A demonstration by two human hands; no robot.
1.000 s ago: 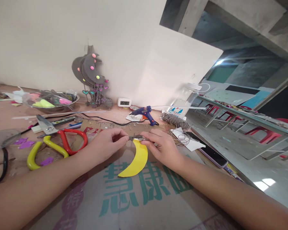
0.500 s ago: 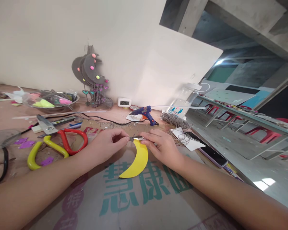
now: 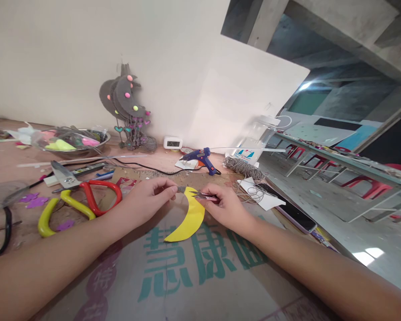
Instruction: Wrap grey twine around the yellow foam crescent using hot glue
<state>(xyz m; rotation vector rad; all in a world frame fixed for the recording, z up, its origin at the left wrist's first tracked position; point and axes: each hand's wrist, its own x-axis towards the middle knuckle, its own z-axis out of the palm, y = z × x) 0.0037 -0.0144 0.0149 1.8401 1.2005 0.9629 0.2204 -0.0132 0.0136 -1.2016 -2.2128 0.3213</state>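
A yellow crescent (image 3: pixel 191 219) lies over the printed cardboard (image 3: pixel 173 285), its upper tip between my two hands. My left hand (image 3: pixel 155 196) is closed in a pinch on a small dark grey strip (image 3: pixel 182 189) that meets this tip. My right hand (image 3: pixel 227 207) grips small snips (image 3: pixel 208 196) with reddish handles, and their pointed metal blades stand apart at the crescent's right edge. Part of the snips is hidden by my fingers.
On the left lie big scissors (image 3: pixel 103 213) with red and yellow handles, beside a bowl (image 3: pixel 100 145) of coloured scraps. Behind the cardboard is a blue glue gun (image 3: pixel 203 158) with a cord. At right are grey twine (image 3: pixel 243 168) and a phone (image 3: pixel 294 211).
The crescent has risen slightly and its lower tip shifted left. My hands have drawn a little apart; the snips' blades have come off the tip and now show spread.
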